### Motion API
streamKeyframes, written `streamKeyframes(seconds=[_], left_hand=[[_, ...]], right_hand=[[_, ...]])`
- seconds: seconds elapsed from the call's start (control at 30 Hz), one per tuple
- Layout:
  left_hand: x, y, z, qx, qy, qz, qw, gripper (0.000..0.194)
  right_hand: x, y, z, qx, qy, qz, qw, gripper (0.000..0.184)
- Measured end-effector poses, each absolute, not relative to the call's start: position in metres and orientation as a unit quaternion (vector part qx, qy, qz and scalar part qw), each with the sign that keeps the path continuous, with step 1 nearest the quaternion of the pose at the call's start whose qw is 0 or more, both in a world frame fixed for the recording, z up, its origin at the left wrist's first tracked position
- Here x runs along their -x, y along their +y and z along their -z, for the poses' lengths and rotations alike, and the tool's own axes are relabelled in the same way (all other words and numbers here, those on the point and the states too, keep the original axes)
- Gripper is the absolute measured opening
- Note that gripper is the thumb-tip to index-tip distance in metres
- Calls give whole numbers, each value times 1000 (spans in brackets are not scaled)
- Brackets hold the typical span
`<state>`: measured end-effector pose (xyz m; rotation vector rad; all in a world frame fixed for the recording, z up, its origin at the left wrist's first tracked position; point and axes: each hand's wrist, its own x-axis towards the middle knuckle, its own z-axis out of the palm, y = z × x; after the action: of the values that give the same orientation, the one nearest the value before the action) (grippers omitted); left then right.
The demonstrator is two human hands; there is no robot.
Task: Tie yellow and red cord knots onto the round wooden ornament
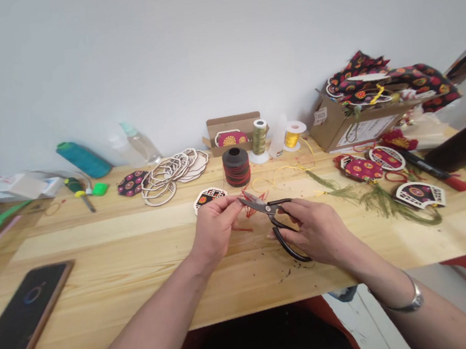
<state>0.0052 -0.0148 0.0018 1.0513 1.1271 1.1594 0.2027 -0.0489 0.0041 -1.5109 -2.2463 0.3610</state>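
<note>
My right hand (316, 226) has its fingers through the black-handled scissors (285, 236), which point left. The handles stand apart and the blades reach the fingertips of my left hand (218, 223). Those fingertips are pinched together, and what they hold is too small to make out. Loose red cord (250, 209) lies tangled around and below the blades. Just behind my left hand is a white-framed ornament (208, 197) with dark patterned fabric, partly hidden by the fingers. Dark scraps (287, 271) are scattered on the wooden table (142, 268) near the scissors.
A black spool with red cord (236, 168), a green thread spool (259, 139) and a yellow spool (294, 136) stand behind. Pale frames (172, 174) lie left of them. A phone (24, 325) sits front left; a cardboard box of fabric (356, 122) and tasselled ornaments (360, 168) are right.
</note>
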Motion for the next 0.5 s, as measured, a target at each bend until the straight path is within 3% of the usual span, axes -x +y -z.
streamKeyframes(seconds=[0.5], left_hand=[[-7,-16,-6,-451,491,-497,555,20]], right_hand=[[-206,-49,-1,556,-801,-117,189,23]])
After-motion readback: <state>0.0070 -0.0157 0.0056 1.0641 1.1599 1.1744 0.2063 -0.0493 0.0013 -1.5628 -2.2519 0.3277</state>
